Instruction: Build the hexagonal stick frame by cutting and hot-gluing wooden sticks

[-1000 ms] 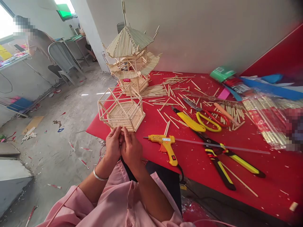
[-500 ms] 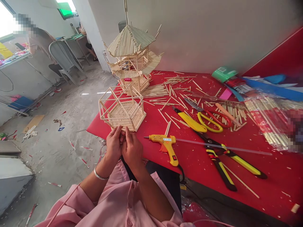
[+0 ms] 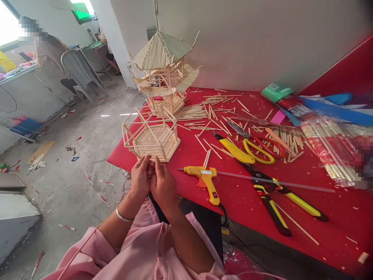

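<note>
My left hand (image 3: 141, 175) and my right hand (image 3: 163, 180) meet at the table's front edge, fingers curled and thumbs side by side. Whatever may be between the fingers is hidden. Just beyond the fingertips is a hexagonal stick frame (image 3: 167, 147) with a floor of sticks laid in rings; whether my fingers touch its near edge I cannot tell. Behind it rises a tiered stick pagoda (image 3: 161, 50) with sloping roofs. To the right of my hands a yellow hot glue gun (image 3: 201, 172) lies on its side, its light lit and a long glue stick (image 3: 276, 182) coming from its back.
On the red table (image 3: 186, 190) lie a yellow utility knife (image 3: 237, 151), scissors (image 3: 258, 156), black-and-yellow cutters (image 3: 266, 194) and many loose sticks (image 3: 192, 112). Bagged sticks (image 3: 329, 149) are at the right. A wall stands behind; another person (image 3: 51, 50) is at the far left.
The view has shifted very slightly. Both hands keep the same closed pose at the table edge, and the objects stay where they were.
</note>
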A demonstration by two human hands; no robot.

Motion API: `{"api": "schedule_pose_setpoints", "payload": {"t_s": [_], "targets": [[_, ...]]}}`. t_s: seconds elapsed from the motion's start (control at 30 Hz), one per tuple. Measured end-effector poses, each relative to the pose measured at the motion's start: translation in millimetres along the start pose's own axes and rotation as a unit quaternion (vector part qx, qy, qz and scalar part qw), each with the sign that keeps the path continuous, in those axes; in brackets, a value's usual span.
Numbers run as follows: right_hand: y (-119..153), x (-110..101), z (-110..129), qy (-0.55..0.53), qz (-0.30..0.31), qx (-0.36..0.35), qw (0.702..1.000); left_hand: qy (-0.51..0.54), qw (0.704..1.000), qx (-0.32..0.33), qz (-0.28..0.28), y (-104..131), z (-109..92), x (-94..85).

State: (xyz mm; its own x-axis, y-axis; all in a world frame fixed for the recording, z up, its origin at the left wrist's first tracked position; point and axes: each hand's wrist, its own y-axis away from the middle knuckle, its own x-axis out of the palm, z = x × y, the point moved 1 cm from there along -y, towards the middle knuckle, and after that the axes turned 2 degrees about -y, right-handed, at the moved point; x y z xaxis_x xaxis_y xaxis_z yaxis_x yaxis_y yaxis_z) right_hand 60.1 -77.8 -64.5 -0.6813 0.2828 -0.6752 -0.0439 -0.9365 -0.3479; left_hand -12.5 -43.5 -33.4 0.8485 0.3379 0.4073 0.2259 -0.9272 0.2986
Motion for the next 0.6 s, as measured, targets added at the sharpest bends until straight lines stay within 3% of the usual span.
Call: {"api": "schedule_pose_setpoints", "payload": {"t_s": [0.6], "targets": [[-1.7, -2.5, 1.3, -0.006, -0.001, -0.001, 1.000, 0.004, 1.000, 0.004, -0.003, -0.2, 0.8, 0.4]]}}
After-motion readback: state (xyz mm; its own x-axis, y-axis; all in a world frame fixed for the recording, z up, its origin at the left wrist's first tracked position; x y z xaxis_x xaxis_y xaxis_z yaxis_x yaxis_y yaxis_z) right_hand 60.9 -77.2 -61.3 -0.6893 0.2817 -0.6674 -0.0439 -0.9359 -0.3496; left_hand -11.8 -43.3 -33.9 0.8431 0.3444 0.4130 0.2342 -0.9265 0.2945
